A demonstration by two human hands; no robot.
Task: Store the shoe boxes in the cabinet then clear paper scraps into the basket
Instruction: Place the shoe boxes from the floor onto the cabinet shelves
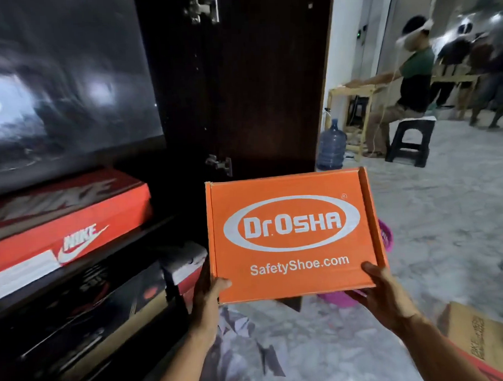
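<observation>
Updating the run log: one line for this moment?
phase: storing boxes | held: orange Dr.Osha box | left hand, right hand gripping | paper scraps on floor

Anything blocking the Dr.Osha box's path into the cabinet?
Nothing visible. Both the left hand and right hand hold the orange box beside the open cabinet; the red Nike box already occupies one shelf.

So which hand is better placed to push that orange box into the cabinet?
Probably the right hand: it grips the orange box on the side away from the cabinet, while the left hand sits between them.
</observation>
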